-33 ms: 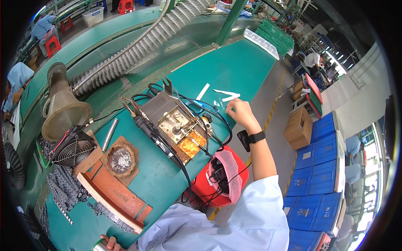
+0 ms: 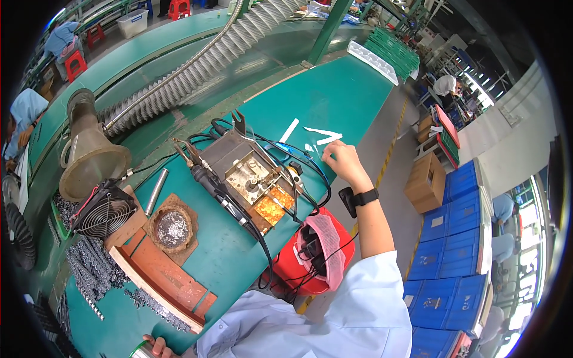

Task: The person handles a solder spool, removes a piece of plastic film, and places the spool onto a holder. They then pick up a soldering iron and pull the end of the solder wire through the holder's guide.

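A grey, box-shaped metal device is carried on the flat green surface. The right hand is held with its grip curled; whether anything is pinched cannot be told. The left hand is laid against a silver, green-rimmed cylinder; its closure is cut off at the lower edge. Narrow white strips are located just beside the right hand, on the surface.

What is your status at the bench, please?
Right hand beside white strips, grip unclear. Left hand at metallic object, lower edge. Black cables near right hand.
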### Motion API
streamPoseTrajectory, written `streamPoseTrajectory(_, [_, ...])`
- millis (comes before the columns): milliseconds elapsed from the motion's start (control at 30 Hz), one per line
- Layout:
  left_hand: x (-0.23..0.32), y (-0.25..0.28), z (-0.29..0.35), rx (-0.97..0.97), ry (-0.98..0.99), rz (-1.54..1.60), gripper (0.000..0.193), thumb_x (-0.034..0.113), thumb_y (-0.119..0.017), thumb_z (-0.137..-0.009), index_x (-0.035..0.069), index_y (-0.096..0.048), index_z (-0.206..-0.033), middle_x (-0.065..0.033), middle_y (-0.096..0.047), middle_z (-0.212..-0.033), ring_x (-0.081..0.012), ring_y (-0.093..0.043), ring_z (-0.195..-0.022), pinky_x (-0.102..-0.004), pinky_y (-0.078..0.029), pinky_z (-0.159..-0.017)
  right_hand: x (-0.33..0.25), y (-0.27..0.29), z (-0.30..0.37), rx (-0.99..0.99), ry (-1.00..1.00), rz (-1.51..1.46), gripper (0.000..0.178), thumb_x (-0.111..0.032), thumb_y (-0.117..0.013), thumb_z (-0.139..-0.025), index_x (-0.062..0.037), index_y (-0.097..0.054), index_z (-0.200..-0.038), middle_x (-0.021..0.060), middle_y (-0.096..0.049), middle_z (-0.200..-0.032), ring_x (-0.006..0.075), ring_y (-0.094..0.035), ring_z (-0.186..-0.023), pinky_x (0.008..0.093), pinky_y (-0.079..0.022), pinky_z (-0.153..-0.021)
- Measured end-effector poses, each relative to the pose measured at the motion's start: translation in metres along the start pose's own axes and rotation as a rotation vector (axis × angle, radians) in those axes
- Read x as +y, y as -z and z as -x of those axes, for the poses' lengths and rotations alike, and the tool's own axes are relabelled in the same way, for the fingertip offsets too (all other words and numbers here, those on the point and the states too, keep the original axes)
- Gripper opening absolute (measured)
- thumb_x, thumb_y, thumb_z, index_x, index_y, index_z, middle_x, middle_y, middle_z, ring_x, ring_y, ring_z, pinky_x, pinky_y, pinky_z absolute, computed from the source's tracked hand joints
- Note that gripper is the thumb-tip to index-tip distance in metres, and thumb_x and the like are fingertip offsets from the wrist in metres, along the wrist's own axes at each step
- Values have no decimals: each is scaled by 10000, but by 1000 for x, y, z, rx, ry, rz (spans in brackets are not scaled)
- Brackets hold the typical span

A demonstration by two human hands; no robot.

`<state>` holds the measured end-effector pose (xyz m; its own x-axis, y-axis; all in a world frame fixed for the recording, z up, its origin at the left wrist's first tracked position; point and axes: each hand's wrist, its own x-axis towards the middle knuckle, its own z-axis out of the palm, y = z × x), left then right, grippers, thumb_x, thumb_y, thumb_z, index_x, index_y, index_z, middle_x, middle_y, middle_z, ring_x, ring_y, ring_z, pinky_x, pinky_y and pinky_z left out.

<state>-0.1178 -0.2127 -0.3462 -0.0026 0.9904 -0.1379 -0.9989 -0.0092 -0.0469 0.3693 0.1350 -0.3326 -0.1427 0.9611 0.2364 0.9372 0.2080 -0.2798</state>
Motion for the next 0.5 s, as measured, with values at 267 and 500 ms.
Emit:
streamPoseTrajectory(267, [1, 1, -1, -1, -19, -41, 790, 346, -759, -643, -44, -372, -1211, -80, -372, -916, -189, -408, -738, -282, -386, -610, -2, -4, 15, 128, 68, -56, 83, -74, -614, -745, -52, -556, -801, 89, -590, -929, 279, -566, -870, 374, -435, -754])
streamPoseTrajectory(500, [-1, 1, -1, 13, -31, -19, 787, 357, -764, -640, -44, -383, -1199, -82, -379, -917, -188, -415, -739, -278, -390, -599, -5, -14, 22, 163, 81, 6, 108, -53, -569, -787, -71, -511, -877, 67, -568, -982, 252, -539, -944, 364, -369, -847])
